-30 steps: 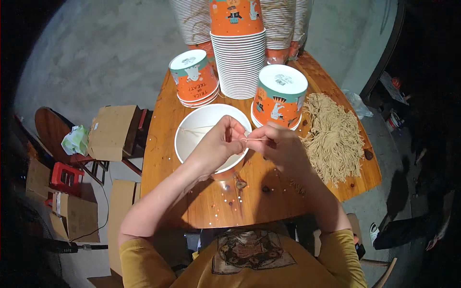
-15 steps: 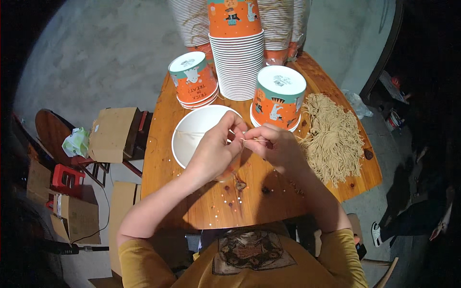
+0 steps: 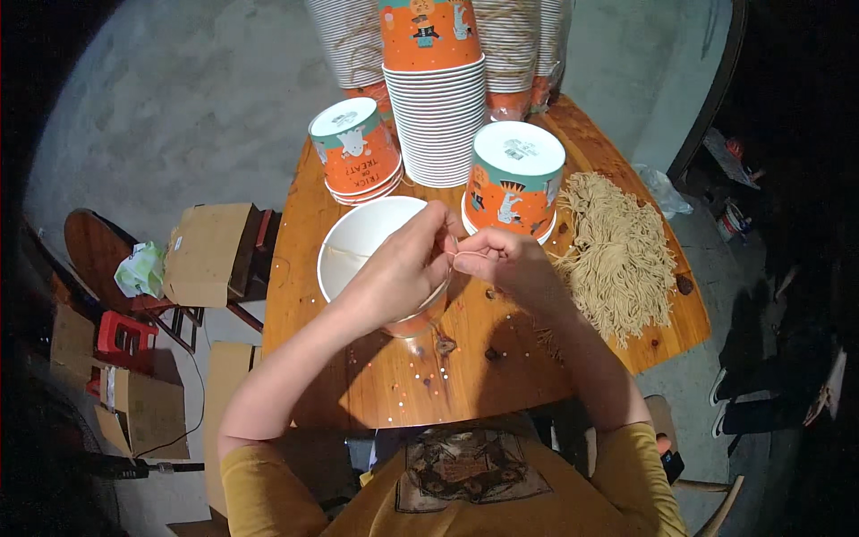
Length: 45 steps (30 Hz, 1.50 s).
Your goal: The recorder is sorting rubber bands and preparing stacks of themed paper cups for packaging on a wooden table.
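A white-lined paper bucket [image 3: 344, 234] with an orange outside stands on the table, partly hidden behind my left hand [image 3: 403, 267]. A thin tan cord [image 3: 343, 252] runs across its mouth from the left side of the rim toward my fingers. Above the bucket's right rim, my left hand pinches the cord. Close against it, my right hand [image 3: 508, 267] is closed on the cord too, with a short strand bending over its fingertips. Whether a knot sits between the fingers is hidden.
Behind the bucket rise a tall bucket stack [image 3: 434, 121] and two shorter upturned groups, one left [image 3: 360, 161], one right [image 3: 512, 192]. A heap of tan cords [image 3: 619, 259] lies at the table's right. Cardboard boxes [image 3: 208, 255] stand left; another person's legs [image 3: 761, 394] show right.
My fingers have shifted slightly on the cord, and the strand at my right hand now curves over the fingertips. More of the bucket's orange side shows. The person at right has moved.
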Each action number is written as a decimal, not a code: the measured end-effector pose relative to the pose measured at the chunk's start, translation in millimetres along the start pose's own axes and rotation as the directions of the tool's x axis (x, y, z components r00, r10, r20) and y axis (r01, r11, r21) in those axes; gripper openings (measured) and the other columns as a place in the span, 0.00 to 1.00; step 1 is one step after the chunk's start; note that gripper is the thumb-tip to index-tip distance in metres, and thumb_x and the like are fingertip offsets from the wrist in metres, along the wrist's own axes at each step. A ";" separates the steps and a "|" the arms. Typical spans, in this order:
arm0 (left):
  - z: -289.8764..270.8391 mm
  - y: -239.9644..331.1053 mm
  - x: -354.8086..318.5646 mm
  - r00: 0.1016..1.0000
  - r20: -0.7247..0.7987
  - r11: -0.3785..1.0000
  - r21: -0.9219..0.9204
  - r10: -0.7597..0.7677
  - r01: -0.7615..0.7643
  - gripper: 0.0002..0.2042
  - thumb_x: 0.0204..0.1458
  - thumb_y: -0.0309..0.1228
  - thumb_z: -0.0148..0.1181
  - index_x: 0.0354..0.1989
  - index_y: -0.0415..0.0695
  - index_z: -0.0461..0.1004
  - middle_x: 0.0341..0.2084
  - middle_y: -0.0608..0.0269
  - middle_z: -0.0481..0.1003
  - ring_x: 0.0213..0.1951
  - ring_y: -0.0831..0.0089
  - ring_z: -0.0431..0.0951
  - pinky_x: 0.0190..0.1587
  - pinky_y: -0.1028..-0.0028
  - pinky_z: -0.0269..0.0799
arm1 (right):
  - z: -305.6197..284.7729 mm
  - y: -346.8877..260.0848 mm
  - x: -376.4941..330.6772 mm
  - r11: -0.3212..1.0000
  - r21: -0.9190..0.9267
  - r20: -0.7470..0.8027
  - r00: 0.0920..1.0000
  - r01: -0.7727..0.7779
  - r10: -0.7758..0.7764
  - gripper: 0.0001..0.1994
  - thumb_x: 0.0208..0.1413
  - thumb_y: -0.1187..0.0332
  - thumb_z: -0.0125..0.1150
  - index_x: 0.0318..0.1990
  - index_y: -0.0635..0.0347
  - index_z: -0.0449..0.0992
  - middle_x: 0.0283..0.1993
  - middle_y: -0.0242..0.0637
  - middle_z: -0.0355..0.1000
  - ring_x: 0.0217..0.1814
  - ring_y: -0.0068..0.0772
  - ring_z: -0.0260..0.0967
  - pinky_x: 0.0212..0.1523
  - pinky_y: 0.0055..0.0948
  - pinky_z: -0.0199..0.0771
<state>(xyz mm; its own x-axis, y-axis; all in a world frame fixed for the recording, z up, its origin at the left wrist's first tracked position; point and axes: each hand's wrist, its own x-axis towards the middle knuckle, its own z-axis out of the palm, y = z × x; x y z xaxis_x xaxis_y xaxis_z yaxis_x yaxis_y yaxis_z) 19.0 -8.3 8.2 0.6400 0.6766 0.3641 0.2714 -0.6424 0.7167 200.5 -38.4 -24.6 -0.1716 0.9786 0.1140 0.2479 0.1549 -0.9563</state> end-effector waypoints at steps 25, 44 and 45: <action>-5.3 -7.3 -11.2 0.987 0.073 0.978 -0.141 -0.142 0.151 0.17 0.49 0.19 0.55 0.47 0.41 0.62 0.33 0.61 0.67 0.35 0.74 0.70 0.41 0.76 0.68 | 4.1 -3.0 -0.4 0.996 0.088 0.036 0.999 0.015 -0.018 0.09 0.55 0.65 0.58 0.31 0.62 0.73 0.22 0.22 0.64 0.24 0.10 0.58 0.25 0.17 0.60; 1.8 20.7 -17.2 0.946 -0.062 0.939 0.113 -0.319 0.324 0.05 0.49 0.25 0.55 0.31 0.37 0.68 0.25 0.53 0.71 0.27 0.63 0.75 0.31 0.65 0.69 | 5.7 1.9 -3.1 0.996 0.071 0.042 0.998 0.047 -0.050 0.09 0.55 0.65 0.60 0.32 0.63 0.72 0.23 0.22 0.66 0.25 0.11 0.59 0.26 0.16 0.62; 0.6 26.4 -17.6 0.894 -0.029 0.893 0.055 -0.446 0.447 0.05 0.50 0.25 0.55 0.30 0.37 0.67 0.23 0.54 0.72 0.24 0.62 0.76 0.28 0.65 0.69 | 6.7 1.0 -3.8 0.996 0.070 0.043 0.998 0.049 -0.052 0.09 0.55 0.65 0.60 0.32 0.63 0.72 0.23 0.22 0.66 0.25 0.11 0.59 0.26 0.16 0.62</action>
<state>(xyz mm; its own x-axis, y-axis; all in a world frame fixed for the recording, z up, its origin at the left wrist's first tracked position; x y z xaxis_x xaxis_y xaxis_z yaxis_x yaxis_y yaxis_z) 15.3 -37.4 20.3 0.4301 0.9025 0.0232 0.5679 -0.2904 0.7702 194.9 -42.9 -27.7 -0.2252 0.9624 0.1517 0.1715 0.1924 -0.9662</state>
